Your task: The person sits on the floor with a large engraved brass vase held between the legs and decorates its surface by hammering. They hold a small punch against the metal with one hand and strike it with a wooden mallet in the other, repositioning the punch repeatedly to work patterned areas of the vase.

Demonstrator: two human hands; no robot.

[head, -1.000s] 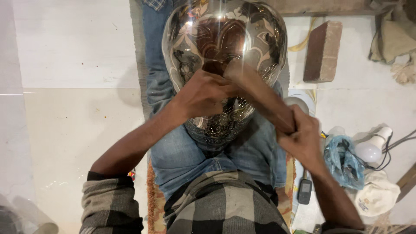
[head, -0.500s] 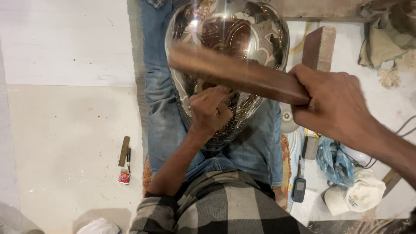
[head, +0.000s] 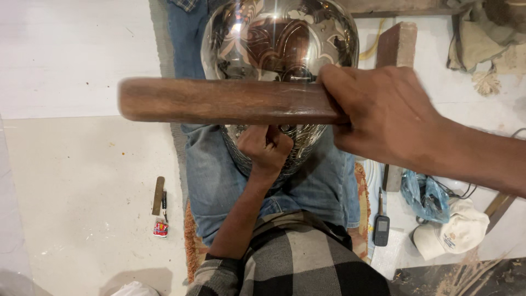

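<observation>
Far out to the left of both hands, a flat wooden stick (head: 158, 195) lies on the pale floor (head: 82, 181), a dark pen (head: 164, 199) just beside it and a small red packet (head: 160, 228) at their near end, label too small to make out. Moving right, the left hand (head: 264, 147) is fisted, its fingers (head: 272, 133) curled tight around something slim pressed against the engraved metal vase (head: 279, 38); what exactly it pinches I cannot tell. The vase rests on the person's denim lap, neck toward the body, likely so the legs cradle it steady. Just above those knuckles hangs the wooden mallet (head: 224, 101), held level across the vase's belly. The right hand (head: 383, 118) clamps its handle end, fingers wrapped fully shut, raised clear of the left fist. Beyond that wrist, a brick (head: 397, 45) stands on the floor; nearer, a dark phone (head: 381, 230), a crumpled blue plastic bag (head: 424, 194), and 1 white cap (head: 452, 233) lie close together.
</observation>
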